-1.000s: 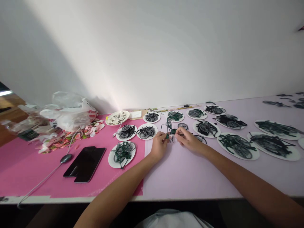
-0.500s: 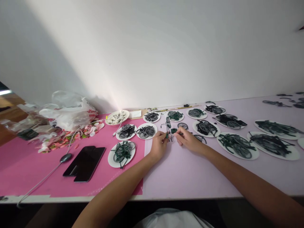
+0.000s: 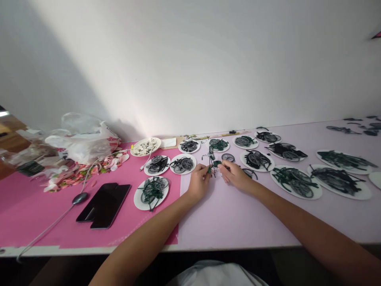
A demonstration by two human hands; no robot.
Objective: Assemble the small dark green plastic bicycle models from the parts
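Observation:
A small, partly built green model bicycle [image 3: 211,158] stands on the table with its handlebar at the top. My left hand [image 3: 199,182] is closed, thumb and forefinger pinching the model's lower green part. On the other side, my right hand [image 3: 233,174] has its fingers pressed together by the model's green box-like piece [image 3: 217,163]; what lies between the fingertips is too small to make out. A loose grey spoked wheel [image 3: 228,158] lies just beyond my right hand. Another dark wheel [image 3: 250,173] is partly hidden behind that hand.
White plates of green and black bicycle parts stand on both sides, such as one plate [image 3: 137,201] at left and another [image 3: 317,193] at right. Two dark phones [image 3: 108,206], a cable [image 3: 50,226], a plastic bag [image 3: 86,139] and pink petals [image 3: 77,176] occupy the left.
My right fingers have shifted slightly against the model, and the thin dark piece seen at their tips before no longer shows clearly. My left hand keeps its pinch. The view has moved slightly.

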